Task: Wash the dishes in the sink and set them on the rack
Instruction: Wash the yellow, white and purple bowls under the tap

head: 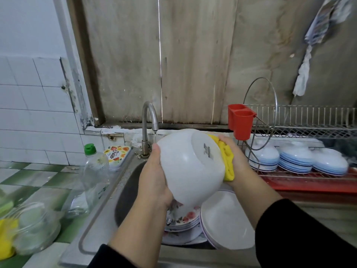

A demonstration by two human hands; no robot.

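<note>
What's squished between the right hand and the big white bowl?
In the head view, a folded yellow cloth lies between the right hand and the white bowl, pressed against the bowl's side.

Left hand (154, 176) cupped, fingers curled — right hand (234, 157) likewise, both raised.
</note>
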